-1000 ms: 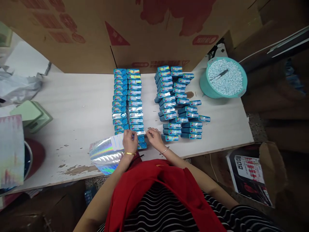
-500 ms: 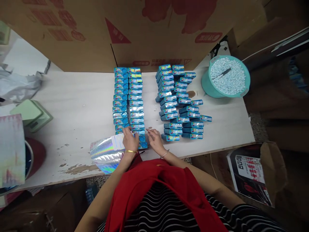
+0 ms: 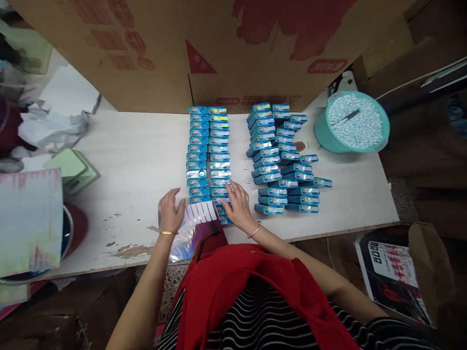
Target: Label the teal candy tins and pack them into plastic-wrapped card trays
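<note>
Two neat columns of small blue tins, a left column [image 3: 198, 156] and a right column [image 3: 220, 141], stand on the white table in front of me. A shiny silver sticker sheet [image 3: 184, 243] with a row of white label strips lies over the table edge, by the near end of the columns. My left hand [image 3: 170, 213] rests at the sheet's left side, thumb apart from the curved fingers. Over the near tins of the right column is my right hand [image 3: 239, 206], fingers spread; whether a sticker is under its fingertips cannot be seen.
Looser rows of blue tins [image 3: 268, 160] stand to the right. Beyond them is a teal bucket [image 3: 321, 129] of small pale pellets with a dark tool on top. A large cardboard box [image 3: 156, 92] backs the table. At left are a green scale [image 3: 85, 170] and crumpled white plastic [image 3: 51, 126].
My left hand has moved left, off the tins and onto the sheet's side. My right hand has moved up over the right column. The sheet has shifted, and the whole view has slid rightward.
</note>
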`<control>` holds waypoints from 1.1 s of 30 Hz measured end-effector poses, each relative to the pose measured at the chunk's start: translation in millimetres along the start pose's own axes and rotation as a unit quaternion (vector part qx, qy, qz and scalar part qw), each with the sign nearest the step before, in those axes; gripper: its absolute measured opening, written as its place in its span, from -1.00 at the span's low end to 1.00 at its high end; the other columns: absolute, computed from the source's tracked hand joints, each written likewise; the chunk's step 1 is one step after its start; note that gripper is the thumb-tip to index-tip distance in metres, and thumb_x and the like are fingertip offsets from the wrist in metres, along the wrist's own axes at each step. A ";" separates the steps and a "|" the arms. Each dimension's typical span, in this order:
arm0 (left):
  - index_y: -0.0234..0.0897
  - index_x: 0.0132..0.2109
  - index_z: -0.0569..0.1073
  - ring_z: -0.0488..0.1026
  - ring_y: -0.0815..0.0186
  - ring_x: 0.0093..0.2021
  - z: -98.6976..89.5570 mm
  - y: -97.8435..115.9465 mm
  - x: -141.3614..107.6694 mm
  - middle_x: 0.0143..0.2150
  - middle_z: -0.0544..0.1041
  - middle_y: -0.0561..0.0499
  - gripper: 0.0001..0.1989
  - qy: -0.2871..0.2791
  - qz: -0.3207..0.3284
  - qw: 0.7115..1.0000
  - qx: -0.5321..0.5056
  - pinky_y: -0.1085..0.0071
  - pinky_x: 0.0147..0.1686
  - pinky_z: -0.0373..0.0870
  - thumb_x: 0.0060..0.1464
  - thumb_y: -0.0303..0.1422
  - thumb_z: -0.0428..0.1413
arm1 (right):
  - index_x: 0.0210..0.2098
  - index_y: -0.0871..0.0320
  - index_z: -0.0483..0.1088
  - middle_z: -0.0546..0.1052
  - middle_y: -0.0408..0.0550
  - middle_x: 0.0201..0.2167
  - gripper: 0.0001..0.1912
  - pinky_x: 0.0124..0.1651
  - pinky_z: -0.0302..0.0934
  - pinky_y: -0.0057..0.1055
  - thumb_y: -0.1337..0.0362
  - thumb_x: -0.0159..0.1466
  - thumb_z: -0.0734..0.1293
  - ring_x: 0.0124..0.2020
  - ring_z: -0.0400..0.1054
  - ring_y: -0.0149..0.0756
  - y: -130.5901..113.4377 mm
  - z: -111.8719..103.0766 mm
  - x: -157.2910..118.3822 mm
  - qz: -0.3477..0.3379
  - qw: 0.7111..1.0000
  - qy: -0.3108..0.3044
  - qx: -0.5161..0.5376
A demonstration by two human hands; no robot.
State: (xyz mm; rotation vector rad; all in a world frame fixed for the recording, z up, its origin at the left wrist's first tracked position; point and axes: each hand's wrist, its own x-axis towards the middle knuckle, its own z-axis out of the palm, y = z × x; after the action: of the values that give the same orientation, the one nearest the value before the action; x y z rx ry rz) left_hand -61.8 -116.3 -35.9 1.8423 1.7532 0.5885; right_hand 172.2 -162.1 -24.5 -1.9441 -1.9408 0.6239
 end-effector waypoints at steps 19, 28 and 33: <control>-0.20 -0.09 0.48 0.42 0.16 -0.14 -51.1 35.6 61.2 -0.11 0.54 -0.12 -0.75 -0.029 0.292 0.950 0.108 0.21 -0.17 0.32 0.20 -0.39 -0.06 | -0.38 0.14 0.36 0.48 -0.11 -0.40 -0.76 -0.27 0.04 -0.46 0.28 0.37 0.16 -0.31 0.32 -0.32 -71.6 -44.1 109.9 -0.139 0.983 -0.115 0.032; -0.26 -0.15 0.44 0.39 0.15 -0.07 -0.6 57.2 49.1 -0.02 0.48 -0.19 -0.83 0.007 0.330 0.941 0.072 0.19 -0.14 0.36 0.18 -0.45 -0.02 | -0.44 0.15 0.33 0.41 -0.16 -0.47 -0.74 -0.34 -0.02 -0.50 0.27 0.35 0.15 -0.42 0.22 -0.37 -17.3 -46.7 123.3 -0.045 0.986 -0.127 0.097; -0.24 -0.19 0.39 0.39 0.21 -0.13 -4.2 72.3 24.5 -0.15 0.45 -0.13 -0.91 -0.030 0.304 0.952 -0.040 0.25 -0.17 0.37 0.13 -0.45 0.04 | -0.43 0.15 0.34 0.46 -0.08 -0.40 -0.79 -0.29 0.00 -0.46 0.29 0.31 0.17 -0.33 0.28 -0.31 21.9 -50.5 134.2 -0.028 0.992 -0.106 0.060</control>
State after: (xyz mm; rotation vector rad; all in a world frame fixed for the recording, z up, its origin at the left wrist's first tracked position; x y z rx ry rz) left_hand -7.3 -93.1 12.5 2.3132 1.0829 0.8040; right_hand 214.4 -25.0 -3.2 -1.8074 -2.0213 0.9408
